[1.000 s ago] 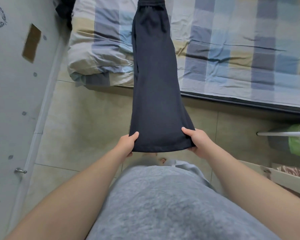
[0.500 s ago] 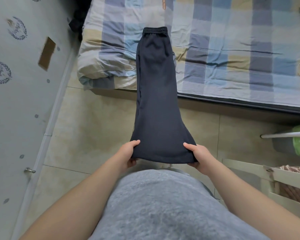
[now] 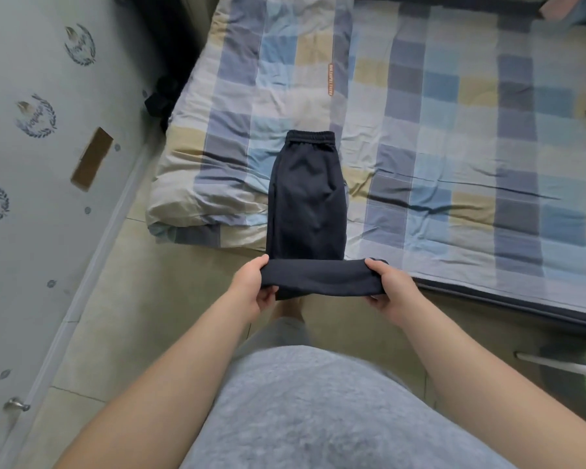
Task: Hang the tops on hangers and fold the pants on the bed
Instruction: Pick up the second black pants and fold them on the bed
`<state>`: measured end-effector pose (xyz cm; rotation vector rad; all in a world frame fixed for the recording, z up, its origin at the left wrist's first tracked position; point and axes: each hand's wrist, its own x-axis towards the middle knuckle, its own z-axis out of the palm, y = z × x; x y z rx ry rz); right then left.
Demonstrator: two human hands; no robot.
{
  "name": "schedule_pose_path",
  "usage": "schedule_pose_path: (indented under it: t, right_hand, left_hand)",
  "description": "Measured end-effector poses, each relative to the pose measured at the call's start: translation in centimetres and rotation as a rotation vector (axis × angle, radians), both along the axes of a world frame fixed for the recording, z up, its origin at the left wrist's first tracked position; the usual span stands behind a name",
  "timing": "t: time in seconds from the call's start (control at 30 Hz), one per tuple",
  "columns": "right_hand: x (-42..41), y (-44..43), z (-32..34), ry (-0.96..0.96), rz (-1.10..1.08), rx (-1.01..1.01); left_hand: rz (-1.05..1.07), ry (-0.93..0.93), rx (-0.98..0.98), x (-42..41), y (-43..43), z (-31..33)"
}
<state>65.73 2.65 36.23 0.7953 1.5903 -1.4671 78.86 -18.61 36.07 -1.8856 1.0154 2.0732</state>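
The dark pants [image 3: 307, 198] are mid-fold. One second earlier the garment ran at full length from the bed [image 3: 454, 147] down to the hands, with the hem end held low over the tiled floor [image 3: 170, 316]. Now both hands have carried the hem end up and forward to the near edge of the mattress, so the leg section is doubled and the visible length is much shorter. The left hand [image 3: 251, 286] grips the left corner of the held end, thumb on top and fingers curled beneath. The right hand [image 3: 391, 289] grips the right corner in the same way. The fabric spans taut between the two thumbs. Beyond the fingertips, the upper part of the pants lies flat on the checked quilt, and the elastic waistband [image 3: 310, 137] is the point farthest from the hands. What hangs below the fingers is hidden by the held band. Judgement: the first lengthwise fold is under way but not yet laid down. The next step calls for carrying the held end past the fingers' present position toward the waistband and keeping both corners level. An uneven release could leave the fold skewed.
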Motion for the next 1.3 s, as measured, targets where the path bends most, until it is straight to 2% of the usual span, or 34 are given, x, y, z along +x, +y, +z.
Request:
schedule_pose_path:
  t: [0.3, 0.53, 0.67, 0.93, 1.13, 1.3]
  right_hand:
    - [-18.9, -12.6, -3.4, -0.123, -0.125, 0.077]
    - [-31.8, -21.2, -12.7, -0.119, -0.206, 0.053]
    - [-36.7, -23.8, -19.0, -0.130, -0.235, 0.031]
    - [-38.7, -24.2, -27.2, -0.127, -0.045, -0.137]
    - [-36.3, -22.6, -27.0, -0.198, -0.012, -0.262]
    - [-32.4, -19.5, -25.5, -0.267, 0.037, -0.241]
  left_hand:
    - [0.049, -0.047, 0.033, -19.7, -11.9, -4.0]
    - [0.026, -0.031, 0.045, -33.7, -19.5, -13.9]
    - [-0.001, -0.009, 0.042, -38.9, -21.7, -19.6]
    - [-0.102, 0.040, 0.095, -41.3, -22.4, -26.5]
    - [-0.186, 0.091, 0.055, -38.1, -19.4, -26.0]
    - [-0.275, -0.007, -0.010, -32.3, -16.1, -24.6]
